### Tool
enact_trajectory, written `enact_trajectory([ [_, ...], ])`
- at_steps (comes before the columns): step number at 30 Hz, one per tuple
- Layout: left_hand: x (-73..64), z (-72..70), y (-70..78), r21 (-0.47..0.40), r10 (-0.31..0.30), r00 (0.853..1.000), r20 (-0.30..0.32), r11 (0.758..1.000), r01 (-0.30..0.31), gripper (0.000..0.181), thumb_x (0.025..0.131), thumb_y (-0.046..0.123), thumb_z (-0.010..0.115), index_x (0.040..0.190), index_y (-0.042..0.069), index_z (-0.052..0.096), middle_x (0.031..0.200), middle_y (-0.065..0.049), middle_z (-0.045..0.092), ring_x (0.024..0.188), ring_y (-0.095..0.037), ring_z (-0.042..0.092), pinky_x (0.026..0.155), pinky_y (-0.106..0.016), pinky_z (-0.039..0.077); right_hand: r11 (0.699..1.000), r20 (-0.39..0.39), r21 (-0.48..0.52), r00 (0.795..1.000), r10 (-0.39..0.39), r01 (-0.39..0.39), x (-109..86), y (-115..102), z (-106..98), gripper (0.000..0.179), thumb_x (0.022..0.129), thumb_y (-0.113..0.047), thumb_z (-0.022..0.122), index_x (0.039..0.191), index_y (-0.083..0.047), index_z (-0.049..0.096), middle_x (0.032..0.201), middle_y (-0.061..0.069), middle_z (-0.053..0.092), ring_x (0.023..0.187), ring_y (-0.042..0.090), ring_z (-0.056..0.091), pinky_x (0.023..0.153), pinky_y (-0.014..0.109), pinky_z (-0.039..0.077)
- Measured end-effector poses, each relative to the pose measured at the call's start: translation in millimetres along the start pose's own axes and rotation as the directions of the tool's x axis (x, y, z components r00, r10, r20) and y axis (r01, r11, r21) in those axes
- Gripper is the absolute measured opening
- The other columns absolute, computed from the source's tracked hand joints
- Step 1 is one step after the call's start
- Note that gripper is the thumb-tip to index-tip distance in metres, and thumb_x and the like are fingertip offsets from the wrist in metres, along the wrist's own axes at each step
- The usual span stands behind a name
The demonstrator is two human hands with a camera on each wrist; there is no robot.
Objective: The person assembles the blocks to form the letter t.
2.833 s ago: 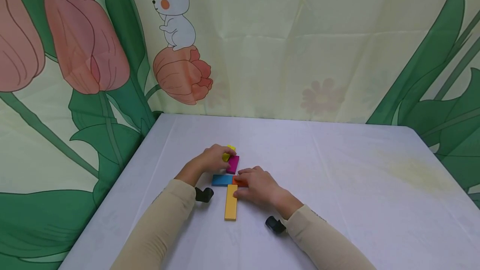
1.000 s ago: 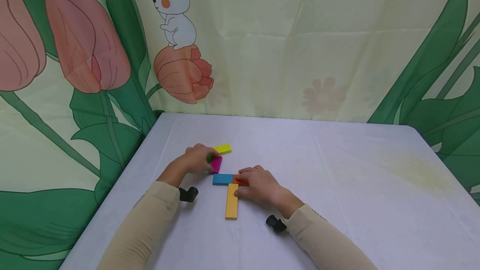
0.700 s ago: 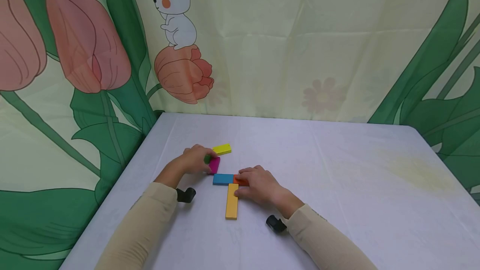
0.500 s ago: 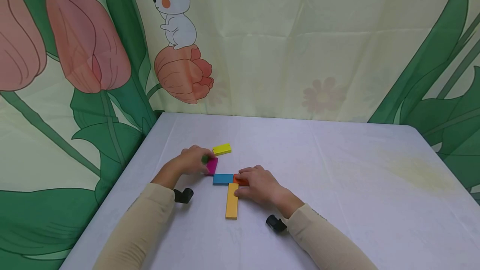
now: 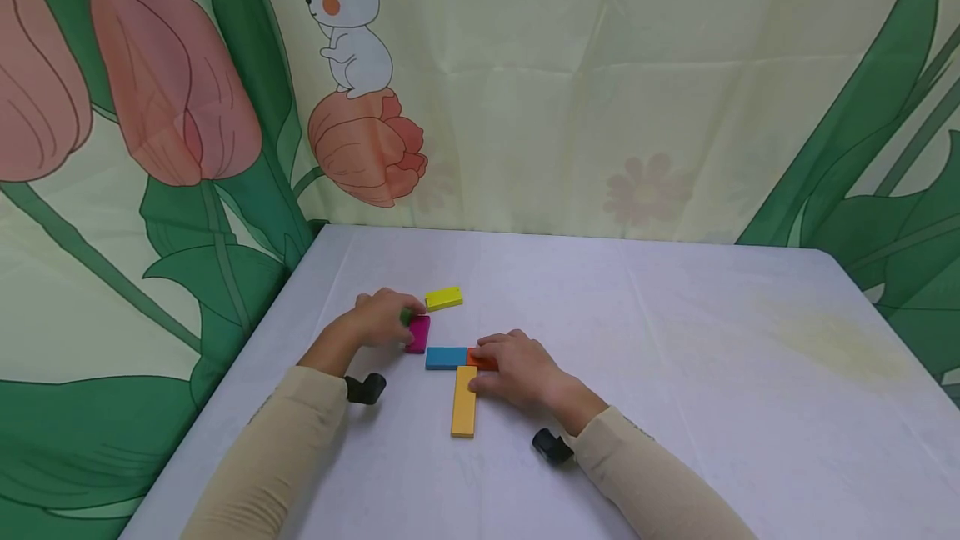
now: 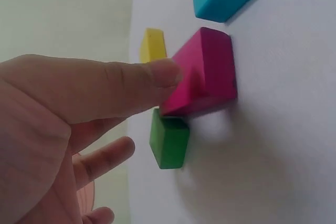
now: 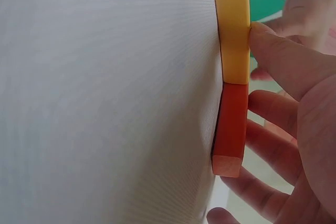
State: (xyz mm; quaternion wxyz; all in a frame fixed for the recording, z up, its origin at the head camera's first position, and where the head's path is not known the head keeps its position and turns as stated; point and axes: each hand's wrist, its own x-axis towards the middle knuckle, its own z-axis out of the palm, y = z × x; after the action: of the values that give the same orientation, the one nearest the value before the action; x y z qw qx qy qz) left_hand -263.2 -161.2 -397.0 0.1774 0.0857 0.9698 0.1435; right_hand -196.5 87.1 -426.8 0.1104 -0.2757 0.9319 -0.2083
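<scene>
My left hand pinches a magenta block between thumb and fingers; in the left wrist view the thumb presses its face and the opposing fingertip is hidden. A green block lies against the magenta one, partly covered by the hand in the head view. Lower down, my right hand rests with relaxed fingers on a red-orange block, its thumb touching a long yellow-orange block. A blue block adjoins the red-orange one end to end, and the yellow-orange block runs toward me from beneath their joint.
A bright yellow block lies beyond the magenta block, apart from the rest. A white cloth covers the table. Behind it hangs a printed curtain with tulips and a rabbit. Black wrist cameras hang low beside both wrists.
My left hand has slid left with the magenta and green blocks, away from above the red-orange block to the blue block's upper left. The bright yellow block now lies separate. The right hand stays put.
</scene>
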Motion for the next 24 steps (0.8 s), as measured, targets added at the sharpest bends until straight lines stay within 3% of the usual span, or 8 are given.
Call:
enact_trajectory([
  [5,6.4,-3.6,8.0,-0.035,-0.041,0.999,-0.021,0.999,0.041,0.051,0.085,0.019,0.08,0.133,0.019,0.065,0.127,-0.01,0.061,0.119,-0.031,0.046,0.094,-0.051,0.042,1.0,0.004,-0.006,1.0,0.004,-0.004,0.8,0.4,-1.1,0.05,0.091,-0.041,0.072,0.132,-0.013,0.067,0.137,0.006,0.059,0.123,0.031,0.049,0.094,0.046,0.048],
  [13,21.4,-1.1,16.4,-0.128,-0.063,0.998,0.003,0.99,0.062,0.052,0.09,0.016,0.075,0.139,0.017,0.059,0.135,-0.013,0.058,0.118,-0.03,0.053,0.092,-0.044,0.054,1.0,0.007,0.002,1.0,0.009,-0.009,1.5,0.6,-1.1,0.051,0.09,-0.043,0.072,0.132,-0.014,0.067,0.137,0.005,0.059,0.123,0.031,0.049,0.094,0.045,0.048],
  [24,33.5,6.7,22.8,-0.175,-0.091,0.996,-0.013,0.981,0.087,0.055,0.09,0.018,0.076,0.141,0.015,0.058,0.136,-0.012,0.057,0.115,-0.028,0.053,0.1,-0.045,0.049,1.0,0.006,0.009,1.0,0.002,-0.002,1.3,1.7,0.2,0.05,0.091,-0.043,0.072,0.132,-0.014,0.067,0.137,0.005,0.06,0.123,0.03,0.049,0.094,0.045,0.049],
])
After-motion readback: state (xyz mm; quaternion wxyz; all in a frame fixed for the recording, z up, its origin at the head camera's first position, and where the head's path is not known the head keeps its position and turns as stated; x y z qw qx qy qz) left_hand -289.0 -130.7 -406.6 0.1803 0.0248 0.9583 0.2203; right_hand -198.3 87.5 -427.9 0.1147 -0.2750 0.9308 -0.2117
